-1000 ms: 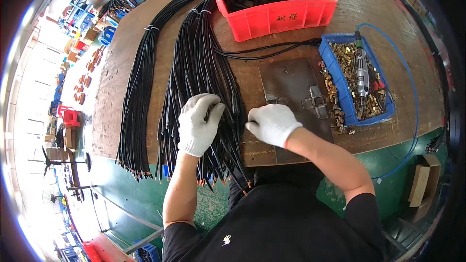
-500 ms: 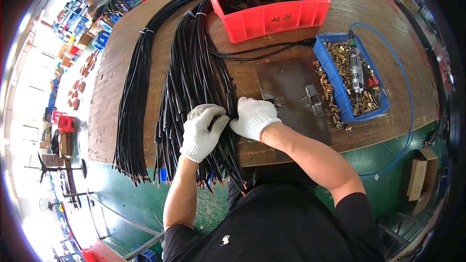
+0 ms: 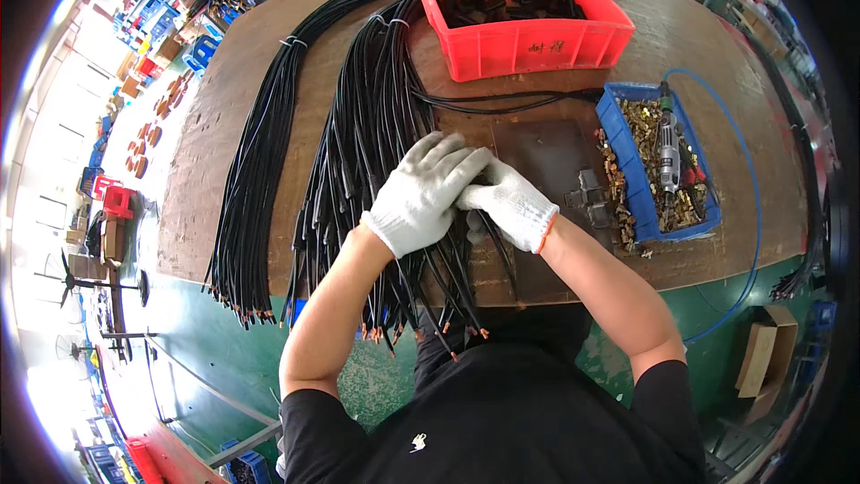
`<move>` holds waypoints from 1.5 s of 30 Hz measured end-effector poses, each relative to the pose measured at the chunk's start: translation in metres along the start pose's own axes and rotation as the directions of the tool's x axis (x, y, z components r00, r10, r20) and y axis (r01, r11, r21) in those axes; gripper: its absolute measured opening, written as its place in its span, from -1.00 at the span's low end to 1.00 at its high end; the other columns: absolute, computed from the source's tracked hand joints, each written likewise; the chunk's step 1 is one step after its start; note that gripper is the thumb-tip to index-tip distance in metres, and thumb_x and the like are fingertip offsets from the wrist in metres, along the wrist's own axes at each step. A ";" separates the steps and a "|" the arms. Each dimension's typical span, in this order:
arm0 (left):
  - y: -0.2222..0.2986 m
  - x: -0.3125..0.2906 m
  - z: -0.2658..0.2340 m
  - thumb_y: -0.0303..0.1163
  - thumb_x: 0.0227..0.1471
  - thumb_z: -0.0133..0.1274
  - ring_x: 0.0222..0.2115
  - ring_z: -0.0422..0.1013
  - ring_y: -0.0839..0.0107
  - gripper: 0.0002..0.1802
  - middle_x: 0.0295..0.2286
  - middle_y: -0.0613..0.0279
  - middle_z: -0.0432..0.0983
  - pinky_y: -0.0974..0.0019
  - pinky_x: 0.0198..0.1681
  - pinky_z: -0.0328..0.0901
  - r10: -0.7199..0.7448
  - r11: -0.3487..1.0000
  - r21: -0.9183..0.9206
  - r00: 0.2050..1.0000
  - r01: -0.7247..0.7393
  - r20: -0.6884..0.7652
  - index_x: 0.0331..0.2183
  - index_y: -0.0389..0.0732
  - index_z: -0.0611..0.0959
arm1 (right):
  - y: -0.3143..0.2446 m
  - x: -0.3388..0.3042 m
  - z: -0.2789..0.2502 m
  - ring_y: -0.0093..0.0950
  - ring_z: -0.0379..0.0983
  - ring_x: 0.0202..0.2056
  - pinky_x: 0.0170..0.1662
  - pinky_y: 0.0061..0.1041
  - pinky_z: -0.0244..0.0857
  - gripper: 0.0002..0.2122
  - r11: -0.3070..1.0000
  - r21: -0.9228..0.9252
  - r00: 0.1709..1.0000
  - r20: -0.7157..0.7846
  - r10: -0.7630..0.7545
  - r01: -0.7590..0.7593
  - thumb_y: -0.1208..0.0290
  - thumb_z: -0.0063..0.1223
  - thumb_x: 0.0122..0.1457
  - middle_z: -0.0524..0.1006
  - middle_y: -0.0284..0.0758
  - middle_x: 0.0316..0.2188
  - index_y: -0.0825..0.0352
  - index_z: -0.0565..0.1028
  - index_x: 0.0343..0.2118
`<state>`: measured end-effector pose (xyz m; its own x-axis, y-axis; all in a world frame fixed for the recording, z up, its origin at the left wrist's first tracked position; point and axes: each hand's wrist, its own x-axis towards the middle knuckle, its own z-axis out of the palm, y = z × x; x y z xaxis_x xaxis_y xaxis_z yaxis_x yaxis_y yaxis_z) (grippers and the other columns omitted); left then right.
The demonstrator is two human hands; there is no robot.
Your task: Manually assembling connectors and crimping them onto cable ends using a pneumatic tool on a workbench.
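My left hand (image 3: 421,193), in a white knitted glove, lies over the right side of a bundle of black cables (image 3: 372,116). Its fingers are stretched out flat and reach across to the fingers of my other hand. My right hand (image 3: 513,206), gloved the same way, is curled just right of the bundle. A black cable (image 3: 502,251) comes out from under it toward the table's front edge. The right fingertips are partly hidden behind the left hand. Copper-coloured bare ends of the cables hang past the table edge.
Left lies a second tied cable bundle (image 3: 260,161). A red bin (image 3: 528,49) of black parts stands at the back. To the right, a blue tray (image 3: 638,188) holds small brass pieces and a pneumatic tool (image 3: 668,148) with a blue hose (image 3: 755,188). A dark metal plate (image 3: 537,148) lies between.
My hands have come together, the left moving right and stretching its fingers over the right one. A cable now trails from under the right hand. The whole view has shifted slightly.
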<state>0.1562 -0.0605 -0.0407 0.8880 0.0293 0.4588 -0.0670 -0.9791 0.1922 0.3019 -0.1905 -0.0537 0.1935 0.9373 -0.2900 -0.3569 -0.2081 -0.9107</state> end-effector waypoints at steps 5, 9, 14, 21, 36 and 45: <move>-0.035 0.003 -0.007 -0.60 -0.23 0.21 -0.12 0.57 0.07 -0.44 -0.20 0.10 0.65 -0.15 0.27 0.32 0.157 0.986 0.029 0.977 -0.163 0.146 -0.06 -0.18 0.70 | -0.012 -0.026 -0.016 -0.50 0.52 -0.54 -0.44 -0.42 0.43 -0.75 0.962 -0.242 0.982 0.112 0.155 -0.125 0.43 0.22 0.29 0.57 -0.28 -0.51 0.43 0.64 -0.04; -0.031 -0.014 -0.032 -0.63 -0.29 0.19 -0.01 0.53 0.05 -0.54 -0.18 0.13 0.63 -0.12 0.31 0.30 0.030 0.994 0.097 0.991 -0.043 0.134 -0.22 -0.13 0.74 | 0.006 -0.052 -0.040 0.02 0.65 -0.17 -0.03 -0.05 0.45 -0.69 0.599 -0.762 0.967 0.234 -0.100 0.246 0.19 0.12 0.34 0.69 0.00 -0.22 0.28 0.67 -0.02; -0.010 -0.021 -0.038 -0.62 -0.11 0.12 0.06 0.50 -0.02 -0.59 -0.09 0.05 0.64 -0.13 0.33 0.26 -0.059 0.968 0.252 0.988 0.021 0.144 -0.13 -0.24 0.74 | 0.010 -0.058 -0.030 0.08 0.62 -0.17 -0.08 0.04 0.45 -0.72 0.410 -0.896 0.985 0.170 -0.035 0.170 0.14 0.11 0.34 0.67 0.04 -0.30 0.26 0.69 -0.18; 0.047 -0.004 0.004 -0.28 0.19 0.22 -0.38 0.61 -0.01 -0.56 -0.39 0.01 0.62 0.01 -0.28 0.48 -0.182 0.968 -0.078 0.886 0.237 0.426 0.08 -0.18 0.62 | 0.019 -0.049 -0.034 0.03 0.66 -0.23 -0.12 0.00 0.50 -0.72 0.186 -0.952 0.969 0.226 -0.099 0.241 0.16 0.14 0.31 0.67 0.02 -0.35 0.32 0.65 -0.24; 0.046 -0.013 0.014 -0.40 0.12 0.25 -0.38 0.59 -0.06 -0.80 -0.38 0.03 0.61 -0.01 -0.29 0.47 -0.156 0.956 -0.187 0.934 0.224 0.320 -0.16 -0.13 0.73 | -0.030 -0.164 -0.142 -0.25 0.69 -0.32 -0.30 -0.23 0.54 -0.84 -0.078 -0.994 0.850 -0.024 -0.526 -0.077 0.20 0.17 0.29 0.69 -0.32 -0.37 0.11 0.70 -0.28; 0.052 0.000 0.026 -0.30 0.14 0.26 -0.42 0.60 0.03 -0.76 -0.44 0.10 0.60 0.06 -0.33 0.47 -0.216 0.964 -0.068 0.907 0.256 0.361 -0.12 -0.05 0.74 | -0.058 -0.214 -0.230 -0.17 0.64 -0.17 -0.07 -0.19 0.49 -0.74 0.036 -0.892 0.848 -0.439 -0.298 -0.450 0.13 0.22 0.19 0.70 -0.22 -0.28 0.20 0.69 -0.21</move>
<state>0.1643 -0.1165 -0.0530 0.9844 0.1650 0.0616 0.1320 -0.9227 0.3622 0.4910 -0.4436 -0.0061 0.6717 0.7336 -0.1036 0.7157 -0.6786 -0.1649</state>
